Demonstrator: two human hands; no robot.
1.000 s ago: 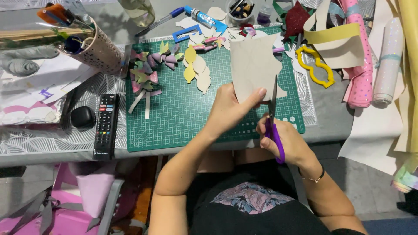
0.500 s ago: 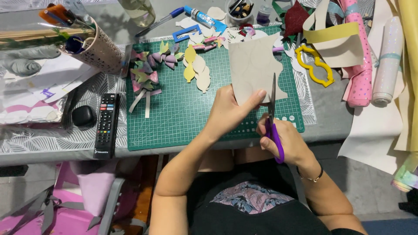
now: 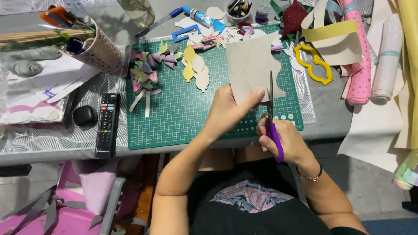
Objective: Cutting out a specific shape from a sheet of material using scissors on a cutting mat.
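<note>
The flat grey-tan sheet of craft foam (image 3: 250, 65) is held up over the right part of the green cutting mat with white grid lines (image 3: 174, 117), and its bottom edge sits between the two hands. The left hand (image 3: 228, 111) is closed on the sheet, pinching its lower edge with thumb and fingers. The right hand (image 3: 283, 139) is wrapped tight around the purple-handled scissors (image 3: 272, 117), and the thin metal blades point up along the right edge of the sheet, touching it. On the mat, to the left of the sheet, lie small yellow and cream leaf-shaped foam pieces (image 3: 196, 72), and further left is a bunch of pink, green and purple foam petals (image 3: 148, 72). A black remote control with many buttons (image 3: 107, 124) lies just off the left side of the mat on the grey table (image 3: 331, 117). A yellow plastic outline shape (image 3: 313, 64) rests beyond the right side of the mat, near a pink dotted roll (image 3: 359, 65). A white cup with little holes (image 3: 98, 50) stands near the top left corner of the mat, tipped to one side
</note>
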